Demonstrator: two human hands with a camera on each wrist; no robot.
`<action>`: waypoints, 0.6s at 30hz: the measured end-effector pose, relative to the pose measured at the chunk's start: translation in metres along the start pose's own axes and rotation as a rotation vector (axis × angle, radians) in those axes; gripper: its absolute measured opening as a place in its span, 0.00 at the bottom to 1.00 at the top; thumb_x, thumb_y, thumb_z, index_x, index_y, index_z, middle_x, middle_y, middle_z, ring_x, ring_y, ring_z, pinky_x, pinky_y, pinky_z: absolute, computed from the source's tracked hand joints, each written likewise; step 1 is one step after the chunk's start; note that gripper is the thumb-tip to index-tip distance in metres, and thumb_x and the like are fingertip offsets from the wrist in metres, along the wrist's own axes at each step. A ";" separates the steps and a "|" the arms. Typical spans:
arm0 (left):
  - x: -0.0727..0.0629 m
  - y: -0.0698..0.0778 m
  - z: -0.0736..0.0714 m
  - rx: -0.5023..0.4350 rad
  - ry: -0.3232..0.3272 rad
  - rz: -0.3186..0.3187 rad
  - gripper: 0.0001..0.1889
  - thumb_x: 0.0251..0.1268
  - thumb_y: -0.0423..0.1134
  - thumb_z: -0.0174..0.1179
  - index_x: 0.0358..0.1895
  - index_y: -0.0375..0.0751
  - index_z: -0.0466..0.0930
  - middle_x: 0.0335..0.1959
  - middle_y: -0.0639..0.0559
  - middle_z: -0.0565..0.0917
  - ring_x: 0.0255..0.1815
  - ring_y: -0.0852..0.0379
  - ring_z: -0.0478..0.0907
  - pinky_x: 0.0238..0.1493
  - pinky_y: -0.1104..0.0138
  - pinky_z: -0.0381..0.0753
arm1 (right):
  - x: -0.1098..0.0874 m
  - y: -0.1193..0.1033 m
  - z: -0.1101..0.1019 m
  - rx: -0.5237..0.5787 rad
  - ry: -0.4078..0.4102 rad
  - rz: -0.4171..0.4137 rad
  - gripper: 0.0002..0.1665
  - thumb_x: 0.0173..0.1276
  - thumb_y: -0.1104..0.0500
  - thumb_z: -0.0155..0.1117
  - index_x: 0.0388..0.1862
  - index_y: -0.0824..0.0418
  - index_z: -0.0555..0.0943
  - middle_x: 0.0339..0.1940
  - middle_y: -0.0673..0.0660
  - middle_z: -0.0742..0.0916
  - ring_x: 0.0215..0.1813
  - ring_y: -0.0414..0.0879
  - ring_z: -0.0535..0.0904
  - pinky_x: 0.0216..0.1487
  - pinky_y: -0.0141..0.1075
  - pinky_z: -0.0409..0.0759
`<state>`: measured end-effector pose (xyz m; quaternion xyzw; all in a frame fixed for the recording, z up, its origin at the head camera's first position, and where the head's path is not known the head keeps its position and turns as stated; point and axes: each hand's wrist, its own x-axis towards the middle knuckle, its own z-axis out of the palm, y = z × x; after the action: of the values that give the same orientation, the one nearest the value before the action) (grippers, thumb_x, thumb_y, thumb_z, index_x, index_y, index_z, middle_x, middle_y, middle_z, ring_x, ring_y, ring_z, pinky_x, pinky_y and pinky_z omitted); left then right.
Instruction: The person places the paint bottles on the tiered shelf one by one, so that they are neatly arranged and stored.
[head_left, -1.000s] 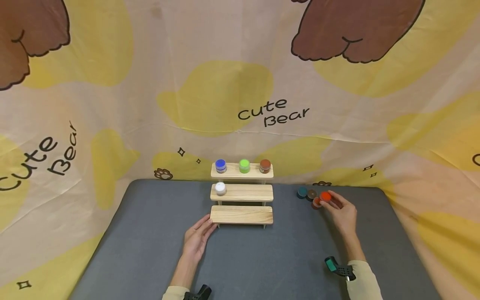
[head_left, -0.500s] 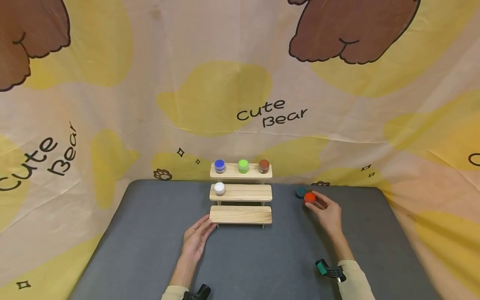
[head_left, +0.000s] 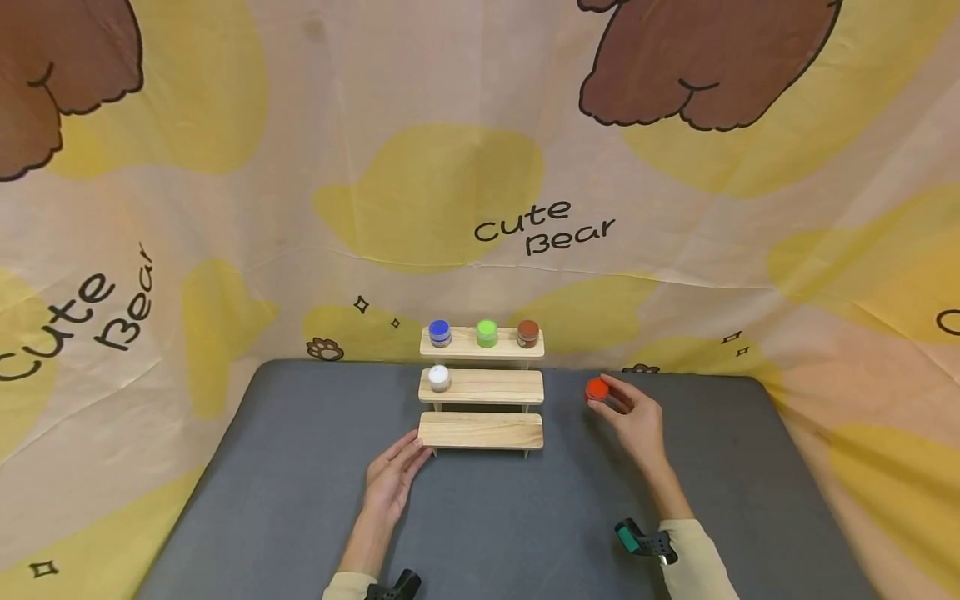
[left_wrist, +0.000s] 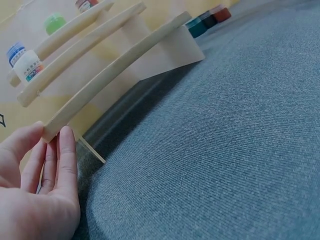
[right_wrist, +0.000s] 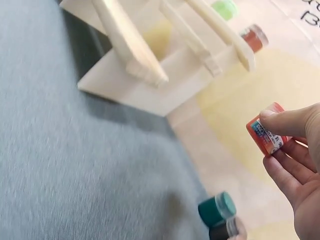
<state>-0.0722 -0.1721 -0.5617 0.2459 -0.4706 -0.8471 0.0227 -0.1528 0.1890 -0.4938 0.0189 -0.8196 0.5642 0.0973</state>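
A three-tier wooden display rack (head_left: 480,430) stands at the back of the table. My left hand (head_left: 390,483) pinches the left end of its lowest shelf, thumb above and fingertips below. Between thumb and fingers, my right hand (head_left: 639,427) holds a small red paint jar (right_wrist: 264,134) in the air to the right of the rack. Blue (head_left: 440,333), green (head_left: 487,333) and brown (head_left: 527,333) jars line the top shelf. A white jar (head_left: 439,378) sits at the left end of the middle shelf. The lowest shelf bears no jar.
On the table right of the rack stand a teal jar (right_wrist: 212,211), a black jar (right_wrist: 221,230) and a reddish-brown jar (left_wrist: 220,13); my right hand hides them in the head view. A printed cloth (head_left: 420,200) hangs behind the grey table (head_left: 285,483).
My right hand has carried the red jar leftward toward the rack, passing over the other loose jars. My left hand has kept its place at the lowest shelf.
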 end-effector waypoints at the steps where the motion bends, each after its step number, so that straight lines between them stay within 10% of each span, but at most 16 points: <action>1: 0.000 0.000 0.000 -0.004 0.000 -0.002 0.26 0.65 0.24 0.60 0.64 0.18 0.65 0.46 0.46 0.81 0.44 0.57 0.84 0.59 0.64 0.83 | 0.000 -0.002 0.002 -0.004 -0.001 -0.010 0.29 0.55 0.68 0.76 0.58 0.68 0.80 0.54 0.66 0.84 0.53 0.60 0.82 0.50 0.22 0.84; 18: 0.000 0.000 0.000 0.001 -0.002 0.001 0.27 0.66 0.24 0.60 0.65 0.17 0.64 0.48 0.44 0.81 0.44 0.57 0.83 0.60 0.63 0.83 | 0.002 -0.028 0.043 0.089 -0.082 -0.118 0.30 0.55 0.67 0.76 0.58 0.70 0.79 0.55 0.67 0.83 0.54 0.59 0.82 0.58 0.41 0.84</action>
<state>-0.0718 -0.1722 -0.5620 0.2450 -0.4713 -0.8470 0.0225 -0.1566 0.1391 -0.4827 0.0947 -0.7946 0.5920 0.0957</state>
